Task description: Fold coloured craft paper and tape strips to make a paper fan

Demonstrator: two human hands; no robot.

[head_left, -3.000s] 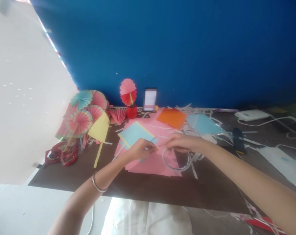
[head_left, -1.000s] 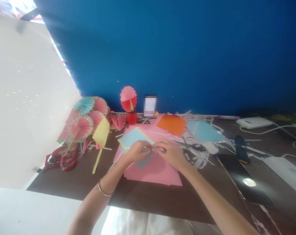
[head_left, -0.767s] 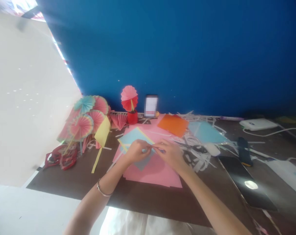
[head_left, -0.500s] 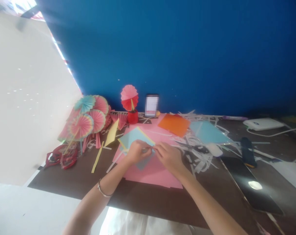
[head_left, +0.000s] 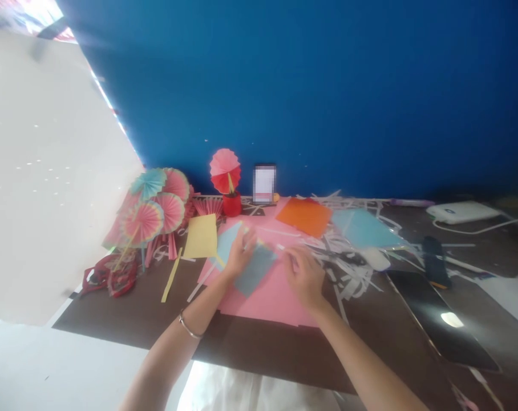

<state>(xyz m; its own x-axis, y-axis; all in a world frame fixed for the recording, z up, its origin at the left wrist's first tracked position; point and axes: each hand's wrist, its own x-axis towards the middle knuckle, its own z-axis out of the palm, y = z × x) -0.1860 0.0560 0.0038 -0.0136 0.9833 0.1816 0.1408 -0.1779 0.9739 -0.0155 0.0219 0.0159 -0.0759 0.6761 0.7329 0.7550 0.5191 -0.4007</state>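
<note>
On a stack of pink paper lies a light blue sheet with yellow edging, its lower right part looking grey-blue. My left hand is over this sheet, fingers loosely apart and somewhat blurred, covering part of it. To its right my right hand is raised over the pink paper, thumb and fingers pinched together. A small white strip shows at its fingertips; most of it is too blurred to make out. Left of the blue sheet lies a yellow sheet.
Pleated paper fans pile up at the left, near red-handled scissors. A pink fan flower stands in a red pot. Orange paper, blue paper and white scraps lie right, beside a dark tablet.
My hands, close together before, have moved apart: the left upward across the blue sheet, the right slightly rightward. The yellow sheet at left now lies flatter and faces me more.
</note>
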